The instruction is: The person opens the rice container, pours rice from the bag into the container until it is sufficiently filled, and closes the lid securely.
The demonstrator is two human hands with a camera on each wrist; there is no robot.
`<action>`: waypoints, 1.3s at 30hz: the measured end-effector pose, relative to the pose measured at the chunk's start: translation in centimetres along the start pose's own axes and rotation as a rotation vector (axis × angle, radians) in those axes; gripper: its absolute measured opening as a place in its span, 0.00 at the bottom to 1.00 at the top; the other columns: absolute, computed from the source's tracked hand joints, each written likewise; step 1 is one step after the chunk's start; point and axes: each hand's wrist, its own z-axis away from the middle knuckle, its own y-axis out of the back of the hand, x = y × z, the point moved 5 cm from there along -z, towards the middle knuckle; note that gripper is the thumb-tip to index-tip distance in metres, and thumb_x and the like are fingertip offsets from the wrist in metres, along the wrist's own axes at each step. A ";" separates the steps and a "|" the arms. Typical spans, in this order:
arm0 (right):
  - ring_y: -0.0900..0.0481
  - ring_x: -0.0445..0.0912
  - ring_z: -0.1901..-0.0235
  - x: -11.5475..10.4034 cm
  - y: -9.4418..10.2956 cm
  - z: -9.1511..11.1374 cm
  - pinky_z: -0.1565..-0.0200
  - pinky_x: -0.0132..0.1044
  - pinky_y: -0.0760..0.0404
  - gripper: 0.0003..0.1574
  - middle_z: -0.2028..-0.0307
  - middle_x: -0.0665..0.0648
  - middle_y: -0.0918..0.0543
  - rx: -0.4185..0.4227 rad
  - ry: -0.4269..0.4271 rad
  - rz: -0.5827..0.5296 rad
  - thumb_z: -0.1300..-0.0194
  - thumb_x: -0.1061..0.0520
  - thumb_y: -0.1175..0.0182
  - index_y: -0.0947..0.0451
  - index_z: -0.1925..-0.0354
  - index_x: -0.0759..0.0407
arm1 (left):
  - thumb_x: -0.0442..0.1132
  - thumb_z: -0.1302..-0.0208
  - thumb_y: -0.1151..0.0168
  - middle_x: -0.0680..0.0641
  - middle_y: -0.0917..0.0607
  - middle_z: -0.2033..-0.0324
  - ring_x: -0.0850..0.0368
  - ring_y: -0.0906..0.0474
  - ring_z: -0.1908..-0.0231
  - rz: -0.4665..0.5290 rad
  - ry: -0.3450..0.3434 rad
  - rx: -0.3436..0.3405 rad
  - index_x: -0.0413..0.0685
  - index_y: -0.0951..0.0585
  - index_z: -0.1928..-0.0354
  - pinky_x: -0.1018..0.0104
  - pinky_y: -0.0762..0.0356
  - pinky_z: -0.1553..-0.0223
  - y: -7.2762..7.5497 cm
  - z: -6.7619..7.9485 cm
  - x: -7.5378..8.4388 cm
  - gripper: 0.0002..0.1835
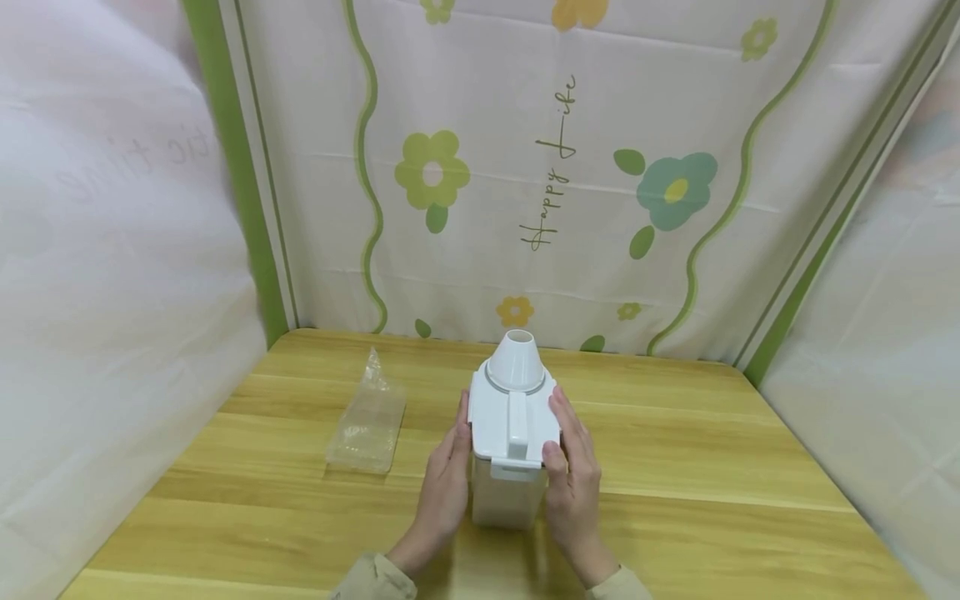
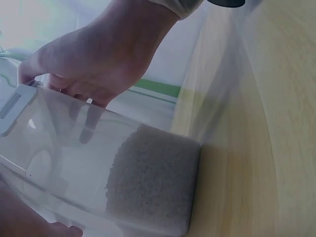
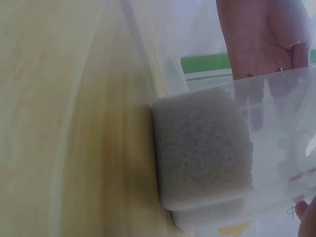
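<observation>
A clear rice container (image 1: 506, 500) with a white lid (image 1: 487, 417) stands upright on the table. On the lid sit a raised handle bar and a white cone-shaped cap (image 1: 517, 367). My left hand (image 1: 446, 483) holds the container's left side, fingers along the wall and just under the lid. On the opposite side my right hand (image 1: 576, 487) grips it, thumb at the lid's front corner near the clip (image 1: 513, 469). Through the wall, white rice (image 2: 153, 177) fills the lower part in the left wrist view, and the right wrist view shows the same rice (image 3: 202, 143).
A crumpled clear plastic bag (image 1: 367, 425) lies on the wooden table (image 1: 247, 492) to the left of the container. Behind the table hangs a flowered curtain (image 1: 480, 267), with more white cloth at both sides.
</observation>
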 end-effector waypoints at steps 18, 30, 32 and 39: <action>0.33 0.63 0.38 0.0 -0.2 0.0 0.36 0.34 0.34 0.30 0.36 0.68 0.29 0.043 0.007 0.018 0.37 0.69 0.56 0.30 0.37 0.72 | 0.51 0.19 0.66 0.55 0.38 0.29 0.55 0.44 0.30 -0.031 0.062 0.079 0.55 0.43 0.24 0.51 0.49 0.30 -0.2 0.1 0.2 0.26; 0.32 0.61 0.38 -0.2 -0.3 0.0 0.36 0.33 0.33 0.31 0.35 0.66 0.29 0.043 0.003 0.024 0.37 0.68 0.56 0.30 0.36 0.71 | 0.53 0.20 0.66 0.56 0.41 0.28 0.56 0.49 0.29 0.073 0.106 0.069 0.51 0.43 0.24 0.53 0.54 0.28 -0.4 0.1 0.1 0.28; 0.32 0.61 0.38 -0.1 -0.3 0.0 0.37 0.33 0.33 0.30 0.36 0.67 0.29 0.051 0.005 0.025 0.37 0.68 0.56 0.30 0.36 0.71 | 0.53 0.20 0.66 0.56 0.42 0.28 0.57 0.50 0.29 0.116 0.114 0.054 0.49 0.43 0.25 0.54 0.56 0.28 -0.5 0.0 0.1 0.29; 0.31 0.61 0.39 0.0 -0.2 0.0 0.38 0.32 0.31 0.29 0.36 0.67 0.29 0.052 0.007 0.023 0.35 0.67 0.56 0.30 0.36 0.71 | 0.53 0.20 0.66 0.54 0.43 0.27 0.57 0.51 0.28 0.165 0.143 0.041 0.48 0.44 0.25 0.53 0.57 0.28 -0.7 0.0 0.1 0.29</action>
